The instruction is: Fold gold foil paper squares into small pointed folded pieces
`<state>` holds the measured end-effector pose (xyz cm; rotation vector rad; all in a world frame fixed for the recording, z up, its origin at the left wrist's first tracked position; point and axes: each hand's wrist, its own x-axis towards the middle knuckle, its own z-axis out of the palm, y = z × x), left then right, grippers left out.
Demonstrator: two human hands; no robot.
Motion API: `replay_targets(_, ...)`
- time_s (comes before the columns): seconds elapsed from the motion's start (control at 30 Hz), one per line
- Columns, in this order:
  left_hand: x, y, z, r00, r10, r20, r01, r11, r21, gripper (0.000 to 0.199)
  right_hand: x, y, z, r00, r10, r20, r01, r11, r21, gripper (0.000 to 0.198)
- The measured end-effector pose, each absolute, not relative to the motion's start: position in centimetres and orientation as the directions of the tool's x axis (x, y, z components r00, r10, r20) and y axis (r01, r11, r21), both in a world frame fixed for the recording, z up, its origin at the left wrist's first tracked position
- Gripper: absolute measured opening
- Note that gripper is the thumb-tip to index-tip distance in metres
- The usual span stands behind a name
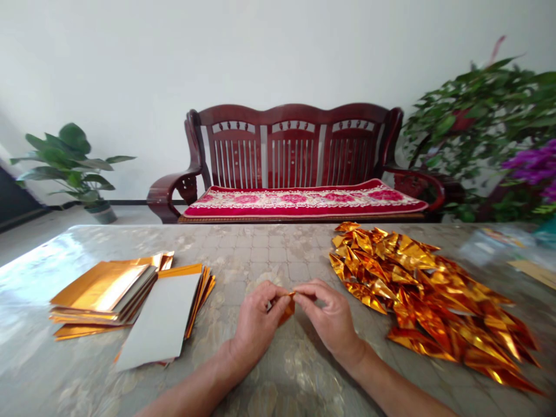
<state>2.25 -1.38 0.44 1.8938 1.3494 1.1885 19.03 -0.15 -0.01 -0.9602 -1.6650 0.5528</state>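
A small, shiny orange-gold piece of folded foil paper (287, 308) is pinched between the fingertips of both hands, low over the table and directly in front of the person. It is shared about equally: the left hand (256, 324) is closed on its left end with thumb and forefinger, and the right hand (330, 318) is closed on its upper right corner in the same way. So little of the piece is shown between the fingers that its long axis cannot be told with certainty; it appears tilted, lower left to upper right.

To the right of the right hand, near it, a heap of folded gold foil pieces (421, 295) is spread. To the left, set apart from the left hand, a stack of flat gold foil sheets (108, 289) is laid, with a sheet turned white side up (163, 321) beside it.

All is borne by a glossy, stone-patterned tabletop (269, 249). Beyond it a dark red wooden bench with a floral cushion (295, 168) is seen against a white wall, flanked by potted green plants (72, 159).
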Motion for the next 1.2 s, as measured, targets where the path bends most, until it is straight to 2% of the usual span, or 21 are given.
replay_targets(0.3, 2.3, -1.7, 0.7, 0.139, 0.916, 0.377, 0.52, -0.391, 0.76, 0.02, 19.3, -0.5, 0.7, -0.155, 0.803, 0.575, 0.401, 0.583, -0.706, 0.012)
replay_targets(0.4, 2.5, -1.7, 0.7, 0.122, 0.928, 0.353, 0.507, -0.364, 0.781, 0.017, 19.4, -0.5, 0.8, -0.145, 0.831, 0.537, 0.411, 0.544, -0.731, 0.015)
replay_targets(0.5, 2.5, -1.8, 0.6, 0.084, 0.945, 0.317, 0.424, -0.322, 0.847, 0.015, 19.7, -0.1, 0.7, -0.047, 0.896, 0.442, 0.355, 0.429, -0.831, 0.017)
replay_targets(0.67, 1.4, -2.4, 0.4, 0.087, 0.94, 0.329, 0.295, -0.34, 0.893, 0.031, 20.3, 1.0, 0.2, 0.091, 0.957, 0.274, 0.173, 0.256, -0.951, 0.023)
replay_targets(0.87, 1.1, -2.9, 0.1, 0.129, 0.919, 0.372, 0.193, -0.391, 0.9, 0.03, 20.3, 1.1, 0.0, 0.123, 0.972, 0.2, 0.055, 0.195, -0.979, 0.025)
replay_targets(1.2, 2.0, -2.1, 0.2, 0.026, 0.92, 0.391, 0.214, -0.387, 0.897, 0.019, 19.9, 1.0, 0.0, 0.104, 0.984, 0.146, -0.025, 0.15, -0.988, 0.03)
